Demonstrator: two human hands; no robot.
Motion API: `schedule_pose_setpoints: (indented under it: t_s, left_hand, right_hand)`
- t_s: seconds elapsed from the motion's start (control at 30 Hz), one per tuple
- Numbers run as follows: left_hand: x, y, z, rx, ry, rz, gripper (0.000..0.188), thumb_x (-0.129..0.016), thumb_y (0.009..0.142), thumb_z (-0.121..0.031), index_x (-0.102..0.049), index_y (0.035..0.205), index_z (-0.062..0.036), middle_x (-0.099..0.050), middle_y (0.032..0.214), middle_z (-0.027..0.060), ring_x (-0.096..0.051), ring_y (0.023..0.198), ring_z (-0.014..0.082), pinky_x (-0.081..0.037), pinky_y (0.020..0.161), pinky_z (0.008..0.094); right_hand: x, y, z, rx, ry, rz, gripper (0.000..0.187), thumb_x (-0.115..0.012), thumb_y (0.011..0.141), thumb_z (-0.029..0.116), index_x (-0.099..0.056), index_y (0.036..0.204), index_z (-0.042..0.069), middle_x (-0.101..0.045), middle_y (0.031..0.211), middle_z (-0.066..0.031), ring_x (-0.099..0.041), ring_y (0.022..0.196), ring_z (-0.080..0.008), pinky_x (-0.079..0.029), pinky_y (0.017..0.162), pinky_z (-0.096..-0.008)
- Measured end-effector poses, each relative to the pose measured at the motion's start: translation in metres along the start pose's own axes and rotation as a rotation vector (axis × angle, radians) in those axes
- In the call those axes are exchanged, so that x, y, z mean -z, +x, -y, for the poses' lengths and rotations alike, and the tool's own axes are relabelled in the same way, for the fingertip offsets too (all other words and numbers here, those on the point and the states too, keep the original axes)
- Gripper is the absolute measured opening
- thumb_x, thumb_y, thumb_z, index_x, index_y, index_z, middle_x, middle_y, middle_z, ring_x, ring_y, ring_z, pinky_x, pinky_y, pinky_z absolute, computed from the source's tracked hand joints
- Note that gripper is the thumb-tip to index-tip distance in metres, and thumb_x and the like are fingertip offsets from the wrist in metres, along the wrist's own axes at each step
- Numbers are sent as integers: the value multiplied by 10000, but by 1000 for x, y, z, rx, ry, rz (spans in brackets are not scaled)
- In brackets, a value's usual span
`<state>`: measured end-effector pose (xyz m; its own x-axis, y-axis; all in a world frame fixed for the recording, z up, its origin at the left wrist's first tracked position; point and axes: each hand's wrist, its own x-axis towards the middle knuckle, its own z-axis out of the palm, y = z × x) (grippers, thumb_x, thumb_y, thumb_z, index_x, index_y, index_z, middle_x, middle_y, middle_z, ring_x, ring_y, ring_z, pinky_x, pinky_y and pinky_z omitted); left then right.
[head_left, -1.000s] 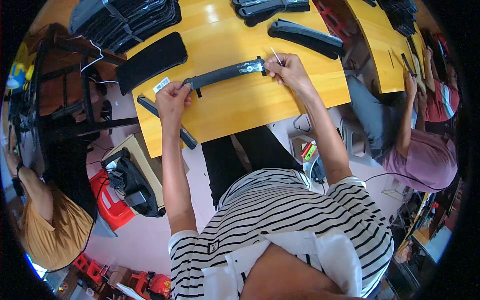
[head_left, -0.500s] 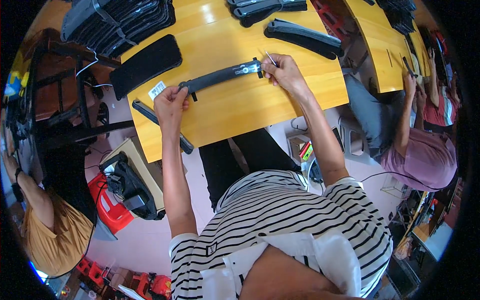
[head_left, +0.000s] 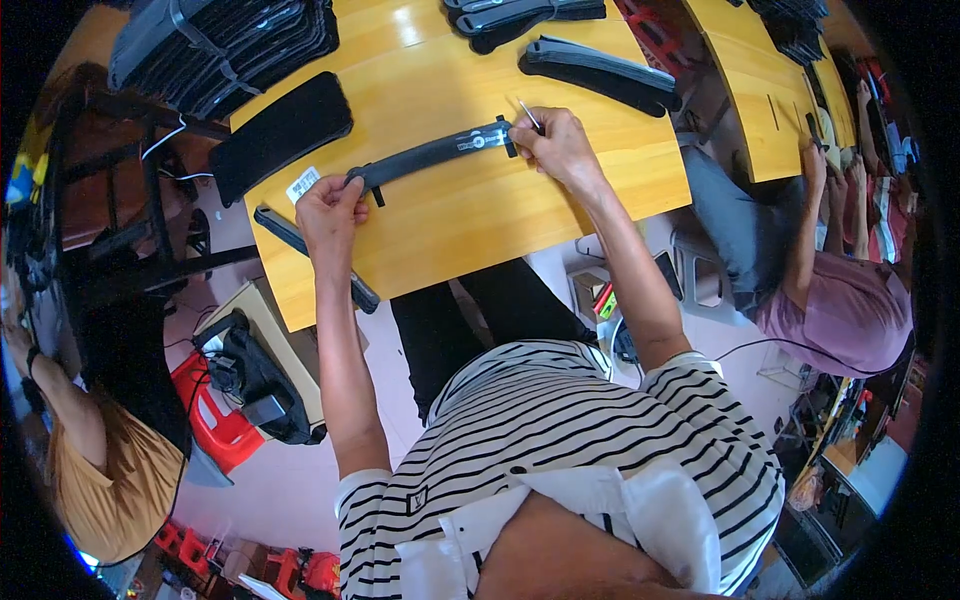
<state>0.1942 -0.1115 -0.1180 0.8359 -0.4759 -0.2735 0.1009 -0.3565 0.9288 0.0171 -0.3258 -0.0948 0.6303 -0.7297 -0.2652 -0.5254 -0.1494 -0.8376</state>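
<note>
A black padded strap (head_left: 425,163) stretches between my two hands over the yellow table, with a small dark tab near each end. Printing on a shiny patch shows toward its right end. My left hand (head_left: 332,212) pinches the left end between thumb and fingers. At the right end, my right hand (head_left: 556,142) has its fingertips closed on the strap. A thin, pale pointed tool (head_left: 528,112) sticks up from that same hand; its kind is unclear. Beside my left wrist lie a white printed label (head_left: 303,184) and a dark strap (head_left: 283,228), partly hidden by my forearm.
Bundled black pieces (head_left: 225,50) are piled at the far left, beside a flat black stack (head_left: 285,135). More black strips (head_left: 600,75) lie at the far right of the table (head_left: 450,235). A red stool (head_left: 215,415) stands at left. Co-workers sit on both sides.
The whole view has shifted slightly, with the table and hands a little further left. Both hands keep their hold on the strap.
</note>
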Motion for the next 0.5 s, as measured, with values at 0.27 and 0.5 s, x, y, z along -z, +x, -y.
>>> schedule_pose_setpoints:
  t_s: [0.27, 0.5]
  left_hand:
    - [0, 1, 4, 20, -39, -9, 102, -650, 790, -64, -617, 826, 26, -582, 614, 33, -524, 476, 67, -439, 448, 177]
    - [-2, 0, 1, 6, -59, -15, 98, -654, 788, -65, -604, 802, 18, -571, 601, 25, -516, 469, 66, -431, 442, 176]
  right_hand:
    - [-1, 2, -3, 3, -32, 3, 173, -589, 752, 129, -586, 622, 14, -563, 508, -68, -540, 453, -136, -434, 484, -294]
    - [-1, 4, -3, -17, -56, -6, 156, -591, 747, 133, -604, 653, 8, -576, 521, -82, -566, 485, -154, -448, 509, -302]
